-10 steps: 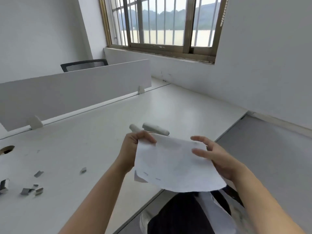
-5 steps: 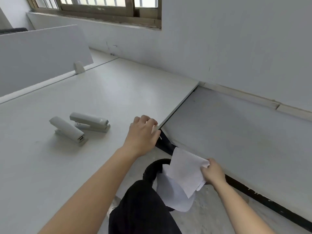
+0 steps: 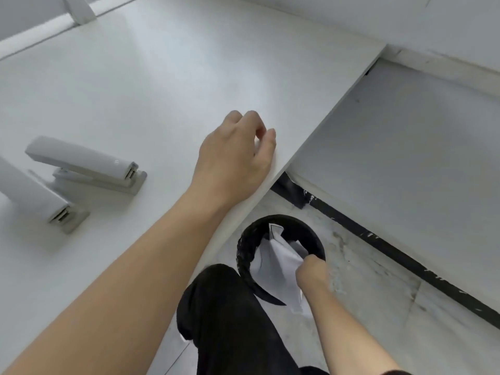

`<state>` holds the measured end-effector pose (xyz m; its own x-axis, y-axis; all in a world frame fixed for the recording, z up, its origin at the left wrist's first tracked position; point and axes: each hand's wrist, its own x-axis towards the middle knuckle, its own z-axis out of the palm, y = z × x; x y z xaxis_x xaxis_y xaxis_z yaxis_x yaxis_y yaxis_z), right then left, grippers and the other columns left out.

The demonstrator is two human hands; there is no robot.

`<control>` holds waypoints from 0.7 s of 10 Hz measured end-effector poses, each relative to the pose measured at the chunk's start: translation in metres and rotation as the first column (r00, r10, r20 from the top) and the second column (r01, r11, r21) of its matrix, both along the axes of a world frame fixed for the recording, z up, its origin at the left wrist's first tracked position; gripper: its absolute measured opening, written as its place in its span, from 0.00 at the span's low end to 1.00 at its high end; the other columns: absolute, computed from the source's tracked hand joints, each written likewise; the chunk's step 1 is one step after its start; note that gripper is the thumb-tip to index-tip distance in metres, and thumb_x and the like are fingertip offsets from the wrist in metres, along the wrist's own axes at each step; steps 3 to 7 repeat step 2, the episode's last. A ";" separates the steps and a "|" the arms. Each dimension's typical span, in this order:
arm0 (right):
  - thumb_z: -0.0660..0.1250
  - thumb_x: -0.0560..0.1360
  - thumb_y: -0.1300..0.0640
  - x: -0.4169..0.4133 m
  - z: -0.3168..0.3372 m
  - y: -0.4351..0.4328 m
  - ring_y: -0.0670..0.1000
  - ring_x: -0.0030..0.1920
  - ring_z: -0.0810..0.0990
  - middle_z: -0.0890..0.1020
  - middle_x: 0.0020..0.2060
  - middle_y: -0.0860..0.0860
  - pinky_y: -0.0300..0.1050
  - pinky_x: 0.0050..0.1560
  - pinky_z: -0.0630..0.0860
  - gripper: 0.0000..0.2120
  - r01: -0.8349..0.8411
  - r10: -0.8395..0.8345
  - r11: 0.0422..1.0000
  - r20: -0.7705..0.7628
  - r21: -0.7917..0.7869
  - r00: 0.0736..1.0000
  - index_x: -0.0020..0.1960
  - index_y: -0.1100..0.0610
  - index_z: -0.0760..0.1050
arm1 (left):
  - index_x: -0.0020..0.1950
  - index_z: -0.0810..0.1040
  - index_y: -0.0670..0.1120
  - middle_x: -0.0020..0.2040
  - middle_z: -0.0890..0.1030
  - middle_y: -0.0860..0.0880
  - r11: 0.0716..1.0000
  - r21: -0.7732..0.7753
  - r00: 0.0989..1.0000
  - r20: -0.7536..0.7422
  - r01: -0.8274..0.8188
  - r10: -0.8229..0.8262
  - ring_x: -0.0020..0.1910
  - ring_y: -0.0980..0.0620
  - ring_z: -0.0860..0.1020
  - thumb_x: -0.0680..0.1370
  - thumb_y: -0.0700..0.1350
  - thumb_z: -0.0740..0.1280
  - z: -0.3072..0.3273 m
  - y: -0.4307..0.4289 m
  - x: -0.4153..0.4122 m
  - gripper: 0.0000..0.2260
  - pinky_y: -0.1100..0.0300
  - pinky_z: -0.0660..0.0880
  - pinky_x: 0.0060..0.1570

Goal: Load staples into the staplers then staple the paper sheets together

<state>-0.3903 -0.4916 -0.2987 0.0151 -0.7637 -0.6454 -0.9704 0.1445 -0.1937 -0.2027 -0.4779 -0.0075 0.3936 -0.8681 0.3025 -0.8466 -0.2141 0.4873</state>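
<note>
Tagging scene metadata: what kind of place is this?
Probably an office workstation: a white desk with a divider panel along its back, a grey stapler and a second stapler on it, and a black waste bin on the floor beside it, where the right hand grips paper sheets.

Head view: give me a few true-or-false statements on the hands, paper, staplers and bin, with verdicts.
1. Two staplers sit on the desk. True.
2. The left hand grips one of the staplers. False: it rests on the desk near the edge, touching neither.
3. The right hand holds paper in the mouth of the bin. True.
4. The bin stands on the desk. False: it stands on the floor beside the desk.
</note>
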 end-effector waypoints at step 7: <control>0.64 0.77 0.46 0.002 -0.016 -0.012 0.60 0.60 0.77 0.78 0.60 0.59 0.49 0.55 0.75 0.29 0.060 -0.085 0.980 0.122 0.192 0.989 0.71 0.63 0.67 | 0.42 0.69 0.45 0.38 0.72 0.49 0.999 -0.034 1.000 -0.017 -0.026 0.025 0.38 0.45 0.72 0.82 0.50 0.56 -0.005 -0.011 0.006 0.12 0.56 0.63 0.38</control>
